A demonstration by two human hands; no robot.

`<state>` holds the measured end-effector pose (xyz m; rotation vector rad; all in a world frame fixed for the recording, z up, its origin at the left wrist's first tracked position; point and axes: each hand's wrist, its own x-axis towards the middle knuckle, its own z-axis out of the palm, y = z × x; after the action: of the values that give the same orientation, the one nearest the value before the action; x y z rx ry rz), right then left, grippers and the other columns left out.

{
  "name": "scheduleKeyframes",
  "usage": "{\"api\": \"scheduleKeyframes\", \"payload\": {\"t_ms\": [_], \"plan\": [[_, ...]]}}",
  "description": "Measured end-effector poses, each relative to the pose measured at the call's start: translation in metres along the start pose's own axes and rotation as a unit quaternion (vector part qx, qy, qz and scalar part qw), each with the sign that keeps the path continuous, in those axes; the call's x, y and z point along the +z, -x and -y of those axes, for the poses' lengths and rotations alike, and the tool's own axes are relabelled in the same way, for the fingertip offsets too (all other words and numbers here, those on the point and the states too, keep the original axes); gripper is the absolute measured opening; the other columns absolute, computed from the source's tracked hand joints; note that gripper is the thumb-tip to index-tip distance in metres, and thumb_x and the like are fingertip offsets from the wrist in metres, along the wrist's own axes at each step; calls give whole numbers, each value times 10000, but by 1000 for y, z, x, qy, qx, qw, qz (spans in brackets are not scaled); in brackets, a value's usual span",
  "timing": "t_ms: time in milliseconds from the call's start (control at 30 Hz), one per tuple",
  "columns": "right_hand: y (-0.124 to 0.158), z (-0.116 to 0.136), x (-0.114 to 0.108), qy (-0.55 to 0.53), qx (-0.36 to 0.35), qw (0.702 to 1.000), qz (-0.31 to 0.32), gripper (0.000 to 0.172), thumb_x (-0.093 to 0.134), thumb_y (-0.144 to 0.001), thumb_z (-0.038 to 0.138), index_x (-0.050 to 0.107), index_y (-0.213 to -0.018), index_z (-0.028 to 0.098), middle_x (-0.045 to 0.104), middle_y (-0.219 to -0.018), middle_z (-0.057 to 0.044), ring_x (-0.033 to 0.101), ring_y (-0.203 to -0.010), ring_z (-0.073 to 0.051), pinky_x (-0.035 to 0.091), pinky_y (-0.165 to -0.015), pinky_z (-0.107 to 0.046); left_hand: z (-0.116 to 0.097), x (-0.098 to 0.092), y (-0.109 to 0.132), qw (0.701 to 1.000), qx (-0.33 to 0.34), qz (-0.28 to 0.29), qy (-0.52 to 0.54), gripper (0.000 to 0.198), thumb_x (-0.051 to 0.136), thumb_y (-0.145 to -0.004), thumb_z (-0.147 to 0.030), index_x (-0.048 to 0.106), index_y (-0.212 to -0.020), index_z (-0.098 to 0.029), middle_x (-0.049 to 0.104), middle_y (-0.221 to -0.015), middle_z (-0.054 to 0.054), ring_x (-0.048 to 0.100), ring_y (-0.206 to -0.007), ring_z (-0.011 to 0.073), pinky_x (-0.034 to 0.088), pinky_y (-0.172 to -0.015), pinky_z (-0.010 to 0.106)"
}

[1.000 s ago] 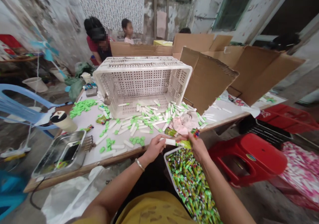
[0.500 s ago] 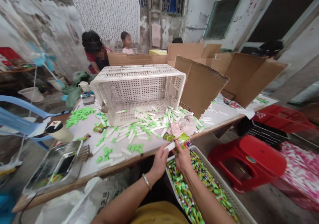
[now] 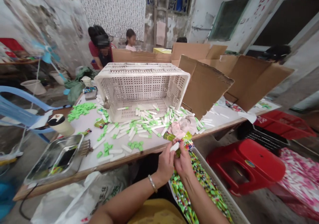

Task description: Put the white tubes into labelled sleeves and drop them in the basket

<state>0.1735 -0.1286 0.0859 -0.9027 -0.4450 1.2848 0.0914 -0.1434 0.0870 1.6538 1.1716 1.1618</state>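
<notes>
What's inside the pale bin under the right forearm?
The pale bin holds many colourful wrapped pieces, mostly green. The right hand and forearm cover some; the pieces hide its floor.

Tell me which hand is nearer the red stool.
Right. The right hand is left of the red stool, with the crate rim between them; the left hand is farther left, beyond the right hand.

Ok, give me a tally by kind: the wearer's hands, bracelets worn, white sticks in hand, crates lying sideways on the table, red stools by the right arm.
Hands (left hand, right hand): 2
Bracelet: 1
White stick: 1
Sideways crate: 1
Red stool: 1
Total: 6
</notes>
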Motion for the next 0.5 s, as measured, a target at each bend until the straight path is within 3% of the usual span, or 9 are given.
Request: {"api": "scheduleKeyframes", "payload": {"t_ms": [167,300,500], "plan": [[5,-3,4,14,-10,1000,2,368,633,-675,500,638,-900,209,655,-859,-38,588,-835,-189,483,-666,-292,-4,2,-2,1000,-11,-12,15,379,335,-889,-305,478,-1211,-165,546,-1212,96,505,-1100,210,366,-962,367],[8,-3,2,41,-18,999,13,306,685,-652,418,656,-847,185,646,-772,-23,574,-699,-154,453,-567,-252,-1,-1,-4,998,-40,-5,57,386,356,-880,-315,488,-1204,-154,554,-1202,95,502,-1102,208,362,-971,372],[-7,20,-5,27,-28,999,-31,282,775,-540,337,669,-730,157,515,-544,61,351,-437,-30,261,-373,-159,6,-16,-9,991,-56,68,99,410,409,-854,-340,502,-1204,-148,562,-1198,79,506,-1095,207,355,-981,364]]}}
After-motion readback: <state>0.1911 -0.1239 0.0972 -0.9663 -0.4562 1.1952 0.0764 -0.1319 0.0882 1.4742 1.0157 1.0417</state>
